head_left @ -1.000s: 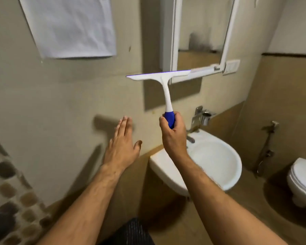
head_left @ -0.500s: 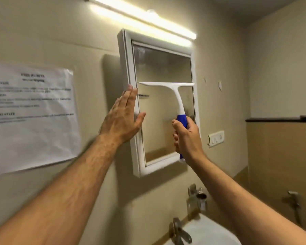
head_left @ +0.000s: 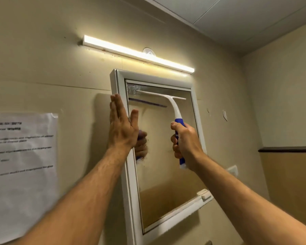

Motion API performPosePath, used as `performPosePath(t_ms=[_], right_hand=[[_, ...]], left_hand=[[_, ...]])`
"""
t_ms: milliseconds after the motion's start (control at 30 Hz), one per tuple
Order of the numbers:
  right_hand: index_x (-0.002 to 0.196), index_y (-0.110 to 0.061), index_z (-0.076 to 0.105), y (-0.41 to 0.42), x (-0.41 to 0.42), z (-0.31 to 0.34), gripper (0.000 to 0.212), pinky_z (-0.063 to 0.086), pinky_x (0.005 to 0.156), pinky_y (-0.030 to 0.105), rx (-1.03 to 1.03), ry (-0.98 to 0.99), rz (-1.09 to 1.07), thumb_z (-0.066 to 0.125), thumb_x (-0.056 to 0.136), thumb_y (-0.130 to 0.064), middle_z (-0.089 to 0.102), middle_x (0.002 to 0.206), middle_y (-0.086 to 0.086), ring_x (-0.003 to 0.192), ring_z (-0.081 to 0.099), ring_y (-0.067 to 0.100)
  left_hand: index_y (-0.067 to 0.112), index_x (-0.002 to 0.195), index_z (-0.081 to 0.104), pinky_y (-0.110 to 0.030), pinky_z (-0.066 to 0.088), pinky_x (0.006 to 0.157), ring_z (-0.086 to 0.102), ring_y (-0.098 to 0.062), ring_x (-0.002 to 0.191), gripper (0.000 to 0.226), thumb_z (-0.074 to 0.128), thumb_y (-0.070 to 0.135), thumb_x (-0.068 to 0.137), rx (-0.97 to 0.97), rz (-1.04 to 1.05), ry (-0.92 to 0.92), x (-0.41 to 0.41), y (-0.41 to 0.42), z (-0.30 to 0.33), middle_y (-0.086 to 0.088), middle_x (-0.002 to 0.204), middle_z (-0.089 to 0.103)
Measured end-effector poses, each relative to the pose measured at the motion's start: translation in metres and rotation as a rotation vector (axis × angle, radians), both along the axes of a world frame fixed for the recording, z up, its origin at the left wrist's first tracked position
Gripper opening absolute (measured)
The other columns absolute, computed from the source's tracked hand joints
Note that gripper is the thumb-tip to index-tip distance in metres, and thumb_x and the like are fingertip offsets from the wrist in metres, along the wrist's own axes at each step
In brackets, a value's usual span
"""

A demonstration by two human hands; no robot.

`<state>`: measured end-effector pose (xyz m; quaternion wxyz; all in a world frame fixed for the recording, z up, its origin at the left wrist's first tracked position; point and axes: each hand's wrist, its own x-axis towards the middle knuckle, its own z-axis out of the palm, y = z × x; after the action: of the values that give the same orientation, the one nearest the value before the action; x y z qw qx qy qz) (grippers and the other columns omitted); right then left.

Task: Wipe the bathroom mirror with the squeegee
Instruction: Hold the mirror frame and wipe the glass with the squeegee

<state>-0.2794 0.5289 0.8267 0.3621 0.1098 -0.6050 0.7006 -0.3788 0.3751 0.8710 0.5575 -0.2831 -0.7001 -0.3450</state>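
Squeegee (head_left: 173, 106) has risen to mirror (head_left: 166, 156) top; blade horizontal, handle down.

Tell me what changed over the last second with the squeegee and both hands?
The right hand raised the squeegee from above the sink to the top of the mirror. The left hand rose from the wall onto the mirror's left frame, fingers flat. The right hand's grip on the handle stayed.

Glass (head_left: 168, 174) below squeegee (head_left: 168, 99) apparently unobstructed.
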Motion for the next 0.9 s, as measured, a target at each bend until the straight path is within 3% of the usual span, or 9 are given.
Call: performPosePath(t_ms=[133,267,533,767,900], right_hand=[[0.096,-0.012,0.053,-0.001,-0.022,0.018,0.040,0.032,0.039,0.022,-0.012,-0.006,0.012,0.038,0.099,-0.049,0.043,0.062,-0.001,0.043,0.034,0.009],[0.097,-0.012,0.054,-0.011,-0.033,0.021,0.042,0.031,0.039,0.021,-0.029,0.003,0.033,0.035,0.100,-0.050,0.044,0.064,0.000,0.043,0.033,0.008],[0.090,-0.011,0.051,-0.010,-0.050,-0.041,0.045,0.026,0.044,0.024,-0.047,-0.025,0.089,0.037,0.098,-0.053,0.043,0.057,0.001,0.043,0.029,0.013],[0.085,-0.015,0.051,-0.006,-0.053,0.020,0.043,0.028,0.037,0.021,-0.019,0.016,0.033,0.035,0.099,-0.052,0.042,0.059,0.000,0.044,0.030,0.010],[0.085,-0.016,0.049,-0.003,-0.053,0.010,0.042,0.028,0.036,0.021,-0.002,-0.063,0.065,0.035,0.098,-0.054,0.041,0.058,-0.001,0.043,0.029,0.010]], left_hand=[[0.026,0.153,-0.006,-0.029,0.008,0.117,-0.001,-0.011,0.147,0.065,0.018,0.051,0.098,0.082,-0.049,0.090,-0.012,0.004,-0.009,0.006,0.161,-0.006],[0.024,0.153,-0.004,-0.027,0.007,0.116,0.000,-0.010,0.147,0.060,0.023,0.043,0.102,0.090,-0.063,0.109,-0.014,0.003,-0.011,0.006,0.161,-0.004],[0.027,0.153,-0.003,-0.042,0.019,0.120,0.004,-0.013,0.148,0.058,0.025,0.041,0.103,0.131,-0.120,0.122,-0.019,0.004,-0.014,0.006,0.161,0.000],[0.025,0.153,0.000,-0.036,0.022,0.119,0.007,-0.013,0.147,0.058,0.027,0.036,0.103,0.147,-0.117,0.146,-0.023,0.004,-0.015,0.006,0.161,0.003],[0.025,0.153,-0.001,-0.039,0.027,0.118,0.008,-0.014,0.147,0.059,0.030,0.030,0.104,0.142,-0.101,0.149,-0.026,0.005,-0.016,0.006,0.161,0.003]])
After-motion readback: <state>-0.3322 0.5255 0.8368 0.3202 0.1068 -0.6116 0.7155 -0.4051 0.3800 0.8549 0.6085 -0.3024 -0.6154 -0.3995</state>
